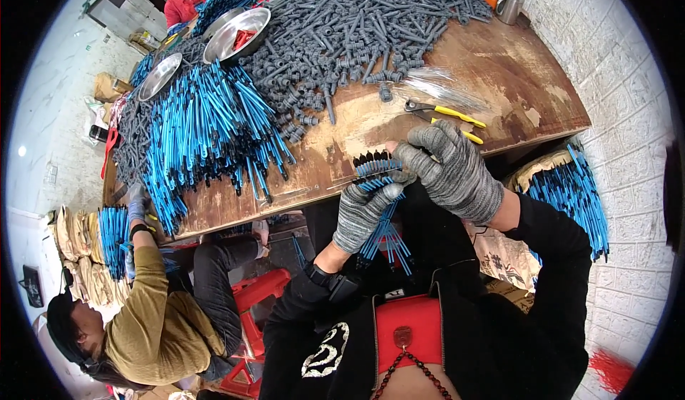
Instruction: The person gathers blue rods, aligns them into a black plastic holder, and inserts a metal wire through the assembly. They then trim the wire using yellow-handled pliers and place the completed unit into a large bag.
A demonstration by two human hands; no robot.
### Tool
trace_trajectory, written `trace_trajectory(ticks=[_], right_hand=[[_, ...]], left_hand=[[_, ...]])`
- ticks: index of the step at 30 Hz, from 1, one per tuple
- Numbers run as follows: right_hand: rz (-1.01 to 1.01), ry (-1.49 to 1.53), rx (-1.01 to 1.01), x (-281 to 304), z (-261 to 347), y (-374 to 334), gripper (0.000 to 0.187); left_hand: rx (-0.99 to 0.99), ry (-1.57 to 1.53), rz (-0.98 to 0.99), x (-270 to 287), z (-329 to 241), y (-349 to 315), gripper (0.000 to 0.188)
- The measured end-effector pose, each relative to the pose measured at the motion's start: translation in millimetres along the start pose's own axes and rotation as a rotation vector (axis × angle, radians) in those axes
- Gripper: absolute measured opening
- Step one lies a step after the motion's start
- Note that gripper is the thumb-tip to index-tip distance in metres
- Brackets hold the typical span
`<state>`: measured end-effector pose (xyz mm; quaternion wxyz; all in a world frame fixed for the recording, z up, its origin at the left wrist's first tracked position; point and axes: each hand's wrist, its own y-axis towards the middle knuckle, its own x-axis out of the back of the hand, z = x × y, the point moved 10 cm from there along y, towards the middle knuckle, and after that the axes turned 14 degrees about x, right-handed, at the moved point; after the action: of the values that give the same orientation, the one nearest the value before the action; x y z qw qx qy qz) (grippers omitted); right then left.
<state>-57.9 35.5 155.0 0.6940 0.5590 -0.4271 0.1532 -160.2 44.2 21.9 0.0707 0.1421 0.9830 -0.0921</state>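
Observation:
Grey knit gloves cover both my hands at the table's near edge. My left hand [362,216] is closed around a bundle of thin blue rods [386,237] with black ends. The black tips stand up above its fingers, and the rods hang down below. A thin wire [344,185] seems to lie across the bundle by the left fingers. Just right of the bundle, my right hand [451,171] has its fingers curled in, with a bare fingertip close to the black tips. Whatever it pinches is too small to make out. Behind it lie yellow-handled cutting pliers [449,114].
Loose thin wires [446,89] lie beyond the pliers on the wooden table [514,64]. Grey plastic parts [342,32] heap across the back, with blue rods [207,125] and metal bowls [239,36] at left. Two co-workers sit around the table. A rod-filled sack [571,193] stands at right.

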Motion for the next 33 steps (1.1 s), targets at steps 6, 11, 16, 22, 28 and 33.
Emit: trace_trajectory(ticks=[6,11,16,22,28,33], right_hand=[[-0.017,0.123,-0.072,-2.1,-7.5,0.5,0.031],[-0.154,0.255,-0.07,-0.5,-15.2,0.3,0.028],[-0.077,0.17,-0.011,3.6,-8.2,8.0,0.026],[-0.025,0.206,-0.004,-1.9,-15.0,6.8,0.026],[-0.066,0.255,0.018,-0.5,-12.5,7.2,0.026],[-0.074,0.282,0.022,-1.8,-13.2,5.0,0.026]], left_hand=[[0.015,-0.022,0.036,-4.4,-2.3,0.6,0.023],[-0.03,-0.007,0.043,-5.3,-6.1,0.5,0.023],[0.03,-0.06,0.077,-4.9,-1.5,0.8,0.024],[0.006,-0.085,0.14,-13.8,-11.6,-1.3,0.027],[0.051,-0.038,0.15,-12.8,-8.3,-1.1,0.029],[0.051,-0.022,0.158,-15.2,-10.0,-1.4,0.024]])
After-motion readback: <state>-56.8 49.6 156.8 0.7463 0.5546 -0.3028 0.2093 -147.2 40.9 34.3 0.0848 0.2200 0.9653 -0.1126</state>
